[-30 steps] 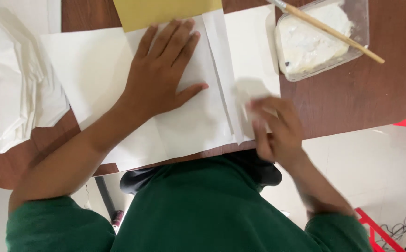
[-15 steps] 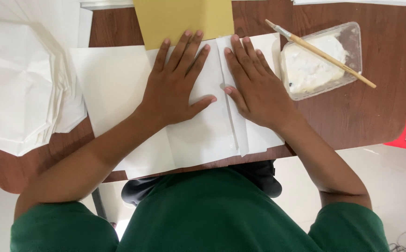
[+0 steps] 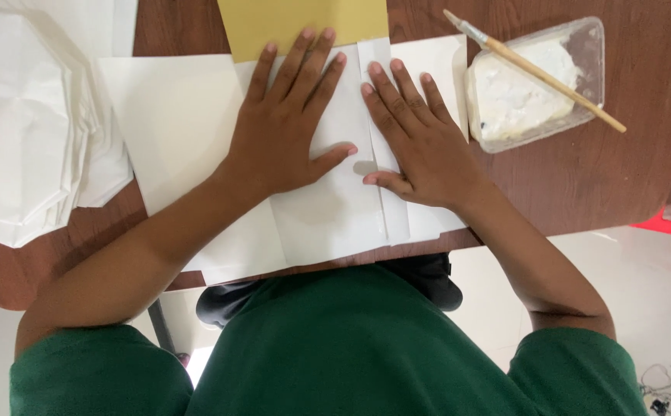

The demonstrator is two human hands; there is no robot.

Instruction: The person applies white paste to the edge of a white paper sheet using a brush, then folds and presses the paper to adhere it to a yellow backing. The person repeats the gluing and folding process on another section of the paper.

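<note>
Both hands lie flat at the middle of the frame, the left hand (image 3: 285, 135) spread with open fingers on the folded white paper (image 3: 328, 208) and the right hand (image 3: 420, 142) pressing palm-down just beside it along the overlapping flap (image 3: 393, 219), neither gripping anything. From left to right sit a stack of white sheets (image 3: 20, 131), a yellow sheet (image 3: 305, 23) at top centre, and a clear tub of white paste (image 3: 528, 92) with a brush (image 3: 536, 71) across it. Judging by this, the flap seems folded over and pasted down, with only pressing left.

White sheets on brown wood

White folded paper (image 3: 328, 192), yellow card (image 3: 305, 23), dark brown surface (image 3: 582, 177), seemingly white paste (image 3: 516, 96) in a clear tub (image 3: 590, 46).
</note>
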